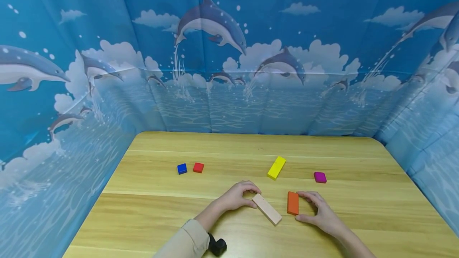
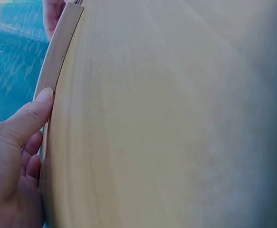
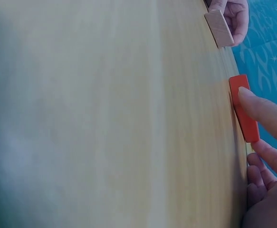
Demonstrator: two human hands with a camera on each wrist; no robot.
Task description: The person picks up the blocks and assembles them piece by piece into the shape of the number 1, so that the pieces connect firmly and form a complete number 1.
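My left hand [image 1: 237, 196] pinches the upper-left end of a plain wooden block [image 1: 267, 209] between thumb and fingers. The block lies slanted over the table. In the left wrist view the thumb [image 2: 38, 107] presses along the side of that block [image 2: 60, 52]. To the right, my right hand [image 1: 322, 214] holds an orange block [image 1: 293, 203], with thumb and forefinger at its two right-hand corners. The right wrist view has the thumb against the orange block [image 3: 243, 109] and the other fingers curled below. A gap separates the two blocks.
Beyond the hands lie a yellow block [image 1: 276, 167], a small magenta block [image 1: 320, 177], a small red block [image 1: 198, 167] and a small blue block [image 1: 182, 168]. A black object [image 1: 217, 246] shows beside the left sleeve. A dolphin-print curtain [image 1: 229, 106] borders the wooden table [image 1: 150, 210].
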